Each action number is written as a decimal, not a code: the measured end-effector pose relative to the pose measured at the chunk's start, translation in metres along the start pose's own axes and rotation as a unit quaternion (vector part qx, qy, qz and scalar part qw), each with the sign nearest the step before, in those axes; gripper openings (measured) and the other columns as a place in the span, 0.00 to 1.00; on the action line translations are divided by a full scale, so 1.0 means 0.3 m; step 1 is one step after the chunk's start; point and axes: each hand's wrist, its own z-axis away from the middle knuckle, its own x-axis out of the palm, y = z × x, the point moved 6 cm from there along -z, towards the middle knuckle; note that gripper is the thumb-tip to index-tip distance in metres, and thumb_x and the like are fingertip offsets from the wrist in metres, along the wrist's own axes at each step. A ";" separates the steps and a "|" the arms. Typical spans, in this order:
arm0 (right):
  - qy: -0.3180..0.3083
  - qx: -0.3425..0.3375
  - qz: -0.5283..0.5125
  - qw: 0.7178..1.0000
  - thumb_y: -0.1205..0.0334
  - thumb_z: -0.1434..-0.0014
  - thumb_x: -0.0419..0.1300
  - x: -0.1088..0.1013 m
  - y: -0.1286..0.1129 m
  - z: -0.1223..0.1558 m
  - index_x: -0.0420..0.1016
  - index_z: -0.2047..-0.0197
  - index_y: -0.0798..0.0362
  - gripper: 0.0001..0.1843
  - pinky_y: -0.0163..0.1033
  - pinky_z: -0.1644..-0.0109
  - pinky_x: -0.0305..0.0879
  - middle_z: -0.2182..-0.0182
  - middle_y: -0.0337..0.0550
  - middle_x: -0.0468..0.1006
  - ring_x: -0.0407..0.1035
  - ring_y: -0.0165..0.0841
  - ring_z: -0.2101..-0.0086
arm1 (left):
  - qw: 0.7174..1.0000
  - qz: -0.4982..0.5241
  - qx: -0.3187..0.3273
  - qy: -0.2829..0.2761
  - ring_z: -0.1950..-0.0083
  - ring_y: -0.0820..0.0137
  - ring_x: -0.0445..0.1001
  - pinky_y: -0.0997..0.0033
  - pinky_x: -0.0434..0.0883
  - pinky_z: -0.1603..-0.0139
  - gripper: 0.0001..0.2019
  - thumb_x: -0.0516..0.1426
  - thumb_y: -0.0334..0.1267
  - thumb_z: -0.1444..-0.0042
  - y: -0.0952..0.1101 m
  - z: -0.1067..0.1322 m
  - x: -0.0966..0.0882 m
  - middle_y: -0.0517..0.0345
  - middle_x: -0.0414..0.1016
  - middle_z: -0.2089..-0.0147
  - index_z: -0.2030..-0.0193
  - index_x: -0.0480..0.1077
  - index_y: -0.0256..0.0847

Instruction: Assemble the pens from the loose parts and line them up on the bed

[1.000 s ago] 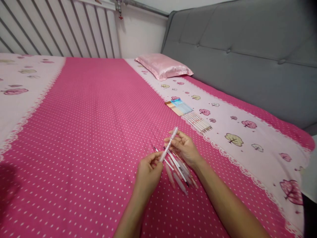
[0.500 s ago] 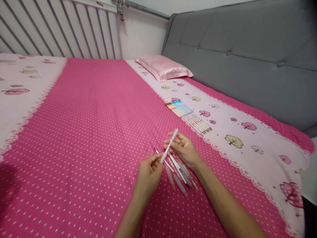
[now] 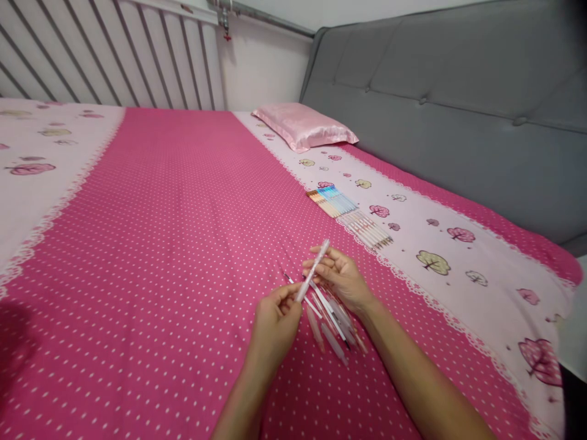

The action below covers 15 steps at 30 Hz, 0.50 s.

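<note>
A pale, translucent pink pen (image 3: 313, 269) slants upward between my two hands. Its lower end is pinched in the thumb and fingers of my left hand (image 3: 276, 321). Around its middle, the fingertips of my right hand (image 3: 345, 281) close on the pen from the right. Below both hands lies a loose pile of white refills (image 3: 331, 315) and pale pen barrels (image 3: 335, 343), partly covered by my right hand.
Neat rows of pens lie beyond my hands: brown-and-blue ones (image 3: 332, 200) and white-and-pink ones (image 3: 367, 229). A pink pillow (image 3: 302, 125) rests by the grey headboard (image 3: 440, 73). The pink dotted bedspread (image 3: 174, 244) stretches leftward to a radiator (image 3: 110, 55).
</note>
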 end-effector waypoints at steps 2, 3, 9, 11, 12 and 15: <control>-0.003 0.002 0.005 1.000 0.61 0.53 0.68 0.000 0.005 0.001 0.71 0.56 0.51 0.20 0.31 0.69 0.70 0.67 0.42 0.81 0.76 0.31 0.69 | 1.000 0.002 -0.008 0.002 0.78 0.76 0.60 0.78 0.56 0.77 0.17 0.56 0.37 0.54 -0.005 0.000 0.000 0.59 0.69 0.76 0.58 0.76 0.34; -0.005 0.003 0.006 1.000 0.61 0.53 0.68 0.001 0.007 0.001 0.71 0.56 0.51 0.19 0.31 0.68 0.69 0.68 0.42 0.81 0.76 0.31 0.69 | 1.000 0.004 -0.008 0.001 0.78 0.76 0.60 0.78 0.56 0.77 0.17 0.56 0.37 0.54 -0.007 -0.001 0.000 0.59 0.69 0.76 0.57 0.76 0.34; -0.018 0.003 0.009 1.000 0.62 0.52 0.67 0.008 0.009 0.003 0.72 0.55 0.51 0.19 0.33 0.66 0.69 0.68 0.41 0.81 0.75 0.31 0.68 | 1.000 0.026 0.008 -0.006 0.74 0.73 0.65 0.77 0.60 0.74 0.17 0.57 0.34 0.54 -0.005 -0.005 0.001 0.56 0.73 0.72 0.57 0.75 0.34; -0.021 0.003 0.006 1.000 0.62 0.52 0.67 0.007 0.009 0.002 0.72 0.55 0.51 0.19 0.32 0.66 0.69 0.68 0.41 0.81 0.75 0.30 0.68 | 0.999 0.031 0.006 -0.016 0.72 0.73 0.67 0.77 0.62 0.72 0.16 0.58 0.34 0.54 -0.002 -0.004 0.005 0.54 0.75 0.69 0.57 0.75 0.35; -0.023 0.004 0.005 1.000 0.62 0.51 0.67 0.007 0.009 0.001 0.72 0.54 0.51 0.19 0.32 0.66 0.69 0.68 0.41 0.81 0.75 0.29 0.69 | 0.999 0.033 0.007 -0.024 0.70 0.72 0.68 0.76 0.64 0.71 0.16 0.58 0.34 0.54 0.000 -0.004 0.007 0.54 0.75 0.68 0.57 0.75 0.35; -0.035 0.004 0.001 0.999 0.62 0.51 0.66 0.008 0.009 -0.001 0.73 0.54 0.51 0.19 0.30 0.66 0.68 0.68 0.41 0.80 0.74 0.28 0.69 | 0.998 0.036 0.023 -0.052 0.63 0.68 0.71 0.72 0.67 0.62 0.15 0.57 0.33 0.52 0.009 -0.003 0.015 0.52 0.77 0.63 0.56 0.75 0.35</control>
